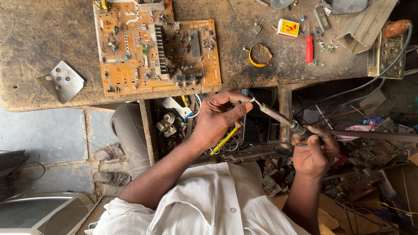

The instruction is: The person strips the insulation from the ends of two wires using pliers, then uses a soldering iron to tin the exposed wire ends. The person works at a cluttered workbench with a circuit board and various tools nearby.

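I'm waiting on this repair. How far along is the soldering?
Done: nothing visibly finished. In hand: the right hand holds the soldering iron, whose tip meets something small pinched in the left hand. Left: the circuit board lies untouched on the bench.

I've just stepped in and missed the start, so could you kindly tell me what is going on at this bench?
A person in a white shirt holds a soldering iron in the right hand, its tip raised to the left hand, whose fingers pinch something too small to identify. Both hands are in front of the worn workbench, over a cluttered shelf below. On the bench lie an orange circuit board, a metal plate, a round tin and a red screwdriver.
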